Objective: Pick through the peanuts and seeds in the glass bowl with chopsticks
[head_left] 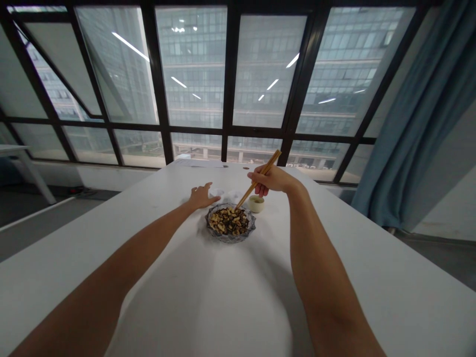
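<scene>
Wooden chopsticks are gripped in my right hand, slanting down to the left. Their tips reach the far side of a scalloped glass bowl. Light and dark brown pieces, perhaps nuts or dried food, fill this bowl. My left hand is just beyond the bowl's left rim, fingers spread, holding nothing; whether its thumb touches the rim I cannot tell. A small cream-coloured cup stands beside the bowl, below my right hand. Clear, glassy-looking shapes lie behind the bowl, too faint to name.
Everything stands on a long white table. Near its far edge lie flat white sheets and a small brown round thing. Dark-framed windows rise behind, with a blue curtain at the right and another table at the left.
</scene>
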`<act>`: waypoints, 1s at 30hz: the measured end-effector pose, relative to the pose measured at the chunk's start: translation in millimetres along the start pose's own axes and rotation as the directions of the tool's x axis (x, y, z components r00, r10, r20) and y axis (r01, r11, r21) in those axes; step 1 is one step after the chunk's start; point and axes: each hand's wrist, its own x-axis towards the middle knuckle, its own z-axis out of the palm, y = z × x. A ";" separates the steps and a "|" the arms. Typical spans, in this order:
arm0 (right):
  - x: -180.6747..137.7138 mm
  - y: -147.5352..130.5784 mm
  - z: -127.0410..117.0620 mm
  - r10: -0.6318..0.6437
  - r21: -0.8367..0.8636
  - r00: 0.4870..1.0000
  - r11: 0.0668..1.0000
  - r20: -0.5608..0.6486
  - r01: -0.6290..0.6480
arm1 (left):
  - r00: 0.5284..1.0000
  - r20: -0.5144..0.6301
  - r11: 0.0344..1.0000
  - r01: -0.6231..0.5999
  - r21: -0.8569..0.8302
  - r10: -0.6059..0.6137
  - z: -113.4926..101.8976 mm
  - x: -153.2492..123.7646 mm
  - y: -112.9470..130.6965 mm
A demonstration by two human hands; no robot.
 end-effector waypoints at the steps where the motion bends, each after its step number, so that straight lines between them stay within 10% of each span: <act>1: -0.5 -0.1 -0.6 -0.001 -0.002 1.000 1.000 -0.005 0.001 | 1.000 0.028 1.000 0.010 0.004 -0.010 1.0 2.1 3.6; 7: -1.2 1.5 -5.2 -0.022 0.012 0.999 1.000 -0.035 0.022 | 0.999 0.033 0.999 0.011 -0.034 -0.010 0.9 2.8 9.9; 15: -3.3 2.2 -10.5 -0.004 0.040 0.998 0.999 -0.068 0.007 | 0.915 -0.011 0.915 -0.403 0.031 0.403 -8.3 -10.9 4.4; 30: 10.8 10.5 -0.6 -0.128 0.076 0.976 0.987 -0.175 0.143 | 0.949 -0.130 0.946 -0.303 -0.115 0.288 -5.5 -9.1 -5.2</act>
